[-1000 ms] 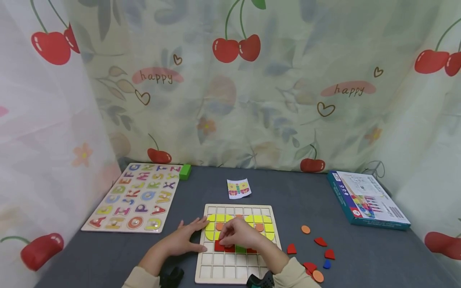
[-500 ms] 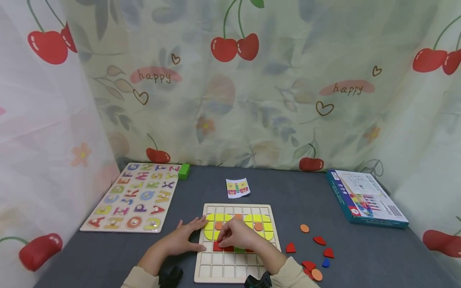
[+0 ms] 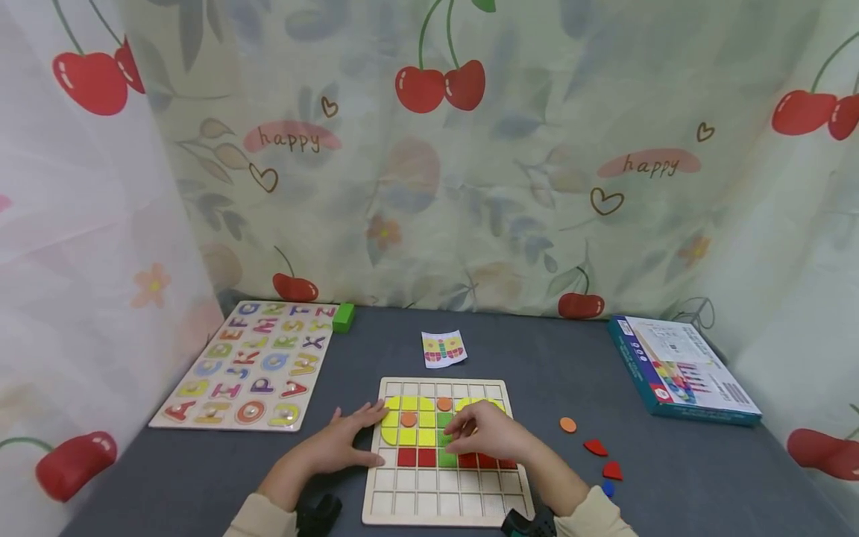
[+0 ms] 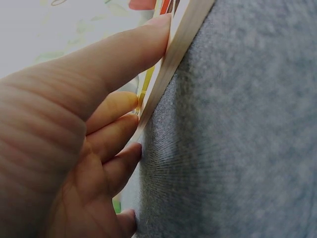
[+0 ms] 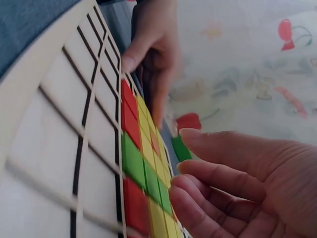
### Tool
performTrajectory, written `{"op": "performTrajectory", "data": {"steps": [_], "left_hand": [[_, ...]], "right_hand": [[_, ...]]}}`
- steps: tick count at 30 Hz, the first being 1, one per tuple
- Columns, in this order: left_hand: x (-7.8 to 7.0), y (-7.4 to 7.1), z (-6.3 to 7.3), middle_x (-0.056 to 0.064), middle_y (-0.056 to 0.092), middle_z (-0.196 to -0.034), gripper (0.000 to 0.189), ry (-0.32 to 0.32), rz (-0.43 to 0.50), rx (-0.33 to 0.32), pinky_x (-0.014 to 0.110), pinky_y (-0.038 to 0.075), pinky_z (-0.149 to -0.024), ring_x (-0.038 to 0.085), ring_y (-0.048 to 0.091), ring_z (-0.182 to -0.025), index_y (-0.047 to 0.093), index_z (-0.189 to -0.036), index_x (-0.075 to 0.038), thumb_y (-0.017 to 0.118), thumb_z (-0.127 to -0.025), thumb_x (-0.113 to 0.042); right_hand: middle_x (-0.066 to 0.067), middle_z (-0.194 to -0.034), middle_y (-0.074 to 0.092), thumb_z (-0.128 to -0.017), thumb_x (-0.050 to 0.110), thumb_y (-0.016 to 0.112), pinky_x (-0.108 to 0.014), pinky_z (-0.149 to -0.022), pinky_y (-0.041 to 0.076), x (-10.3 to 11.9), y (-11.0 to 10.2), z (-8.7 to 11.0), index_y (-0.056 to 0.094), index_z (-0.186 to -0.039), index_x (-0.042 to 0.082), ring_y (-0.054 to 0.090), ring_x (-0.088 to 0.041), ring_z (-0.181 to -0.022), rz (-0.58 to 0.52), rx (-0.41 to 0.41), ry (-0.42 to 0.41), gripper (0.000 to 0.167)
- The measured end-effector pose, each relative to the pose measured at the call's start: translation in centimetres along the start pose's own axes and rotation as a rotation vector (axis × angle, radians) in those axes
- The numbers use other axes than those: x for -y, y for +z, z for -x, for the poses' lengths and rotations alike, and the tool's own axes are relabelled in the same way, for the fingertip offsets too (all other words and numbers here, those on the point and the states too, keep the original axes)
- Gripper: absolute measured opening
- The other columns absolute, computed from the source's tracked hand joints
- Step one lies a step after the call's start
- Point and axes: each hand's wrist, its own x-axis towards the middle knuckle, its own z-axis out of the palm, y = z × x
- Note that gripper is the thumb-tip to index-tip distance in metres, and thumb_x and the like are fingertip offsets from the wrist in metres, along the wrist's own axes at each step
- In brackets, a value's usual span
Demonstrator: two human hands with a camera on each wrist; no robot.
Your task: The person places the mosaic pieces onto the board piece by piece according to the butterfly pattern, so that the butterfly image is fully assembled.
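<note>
A pale wooden grid board (image 3: 416, 510) lies on the dark table, partly filled with flat pieces. Yellow squares (image 3: 426, 437), orange discs (image 3: 444, 404), green squares (image 3: 447, 458) and red squares (image 3: 406, 457) sit in its cells. My left hand (image 3: 338, 446) rests along the board's left edge; in the left wrist view its thumb (image 4: 133, 47) touches the rim. Over the board's right half hovers my right hand (image 3: 493, 434), hiding some cells. The right wrist view shows nothing between its thumb (image 5: 218, 146) and loosely bent fingers.
Loose pieces lie right of the board: an orange disc (image 3: 567, 425), red quarter-rounds (image 3: 595, 447) and a blue piece (image 3: 608, 488). Behind stands a small pattern card (image 3: 444, 349). An alphabet board (image 3: 228, 373) with a green block (image 3: 343, 318) is left; a box (image 3: 691, 373) is right.
My right hand has left the red squares at the board's left and moved right, uncovering them and the green squares. Its forearm now covers some loose pieces. The left hand stays put.
</note>
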Motion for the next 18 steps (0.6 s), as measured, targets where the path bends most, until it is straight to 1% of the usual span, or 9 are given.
{"op": "performTrajectory", "data": {"steps": [3, 9, 13, 18], "left_hand": [[0.0, -0.1, 0.0, 0.004, 0.029, -0.153, 0.082, 0.004, -0.003, 0.0, 0.065, -0.005, -0.11, 0.031, 0.016, -0.144, 0.037, -0.144, -0.015, 0.075, -0.076, -0.039], [0.0, 0.0, 0.1, 0.006, 0.029, -0.153, 0.081, 0.013, 0.001, -0.002, 0.066, -0.005, -0.109, 0.033, 0.016, -0.144, 0.038, -0.144, -0.014, 0.075, -0.076, -0.038], [-0.1, 0.0, 0.1, 0.006, 0.029, -0.153, 0.082, 0.01, 0.009, -0.001, 0.066, -0.005, -0.109, 0.033, 0.016, -0.144, 0.037, -0.144, -0.014, 0.075, -0.076, -0.038], [-0.2, 0.0, 0.1, 0.004, 0.029, -0.153, 0.082, -0.005, 0.01, 0.003, 0.065, -0.005, -0.11, 0.031, 0.016, -0.144, 0.037, -0.144, -0.015, 0.074, -0.076, -0.04]], "right_hand": [[-0.008, -0.089, 0.067, -0.078, 0.015, 0.074, -0.022, -0.065, 0.052, -0.9, -1.4, 1.2, 0.071, -0.096, 0.0, 0.06, -0.013, -0.075, -0.004, -0.03, 0.012, 0.024], [-0.013, -0.093, 0.067, -0.08, 0.016, 0.073, -0.024, -0.064, 0.052, -2.3, -3.7, 3.7, 0.068, -0.101, -0.004, 0.059, -0.015, -0.076, -0.03, -0.074, 0.048, 0.029], [-0.01, -0.09, 0.067, -0.081, 0.017, 0.072, -0.024, -0.063, 0.052, -3.5, -5.2, 5.3, 0.067, -0.104, -0.006, 0.058, -0.015, -0.074, -0.029, -0.104, 0.086, 0.033], [-0.005, -0.088, 0.067, -0.082, 0.021, 0.071, -0.023, -0.063, 0.051, -5.7, -7.3, 7.2, 0.066, -0.105, -0.007, 0.059, -0.014, -0.074, -0.027, -0.14, 0.167, 0.036]]}}
